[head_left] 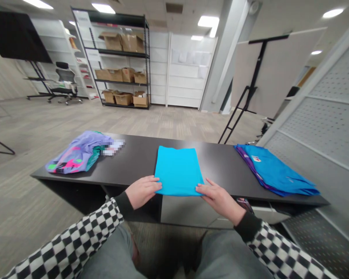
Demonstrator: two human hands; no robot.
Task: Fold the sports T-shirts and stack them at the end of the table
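Note:
A folded cyan cloth point(178, 171) lies flat in the middle of the dark tabletop point(130, 168). My left hand point(142, 191) rests against its lower left edge, fingers flat and not visibly gripping. My right hand point(218, 199) lies with its fingertips on the lower right corner, also flat. A crumpled lilac garment with pink and green print point(78, 153) sits to the far left, and a folded blue garment with purple trim point(275, 171) lies to the right.
A blurred white patch point(113, 147) lies beside the lilac garment. A perforated grey panel point(325, 104) stands past the table's right end. Metal shelving with cardboard boxes point(122, 62), an office chair point(64, 83) and a black-framed board on a stand point(267, 73) stand across the carpeted floor.

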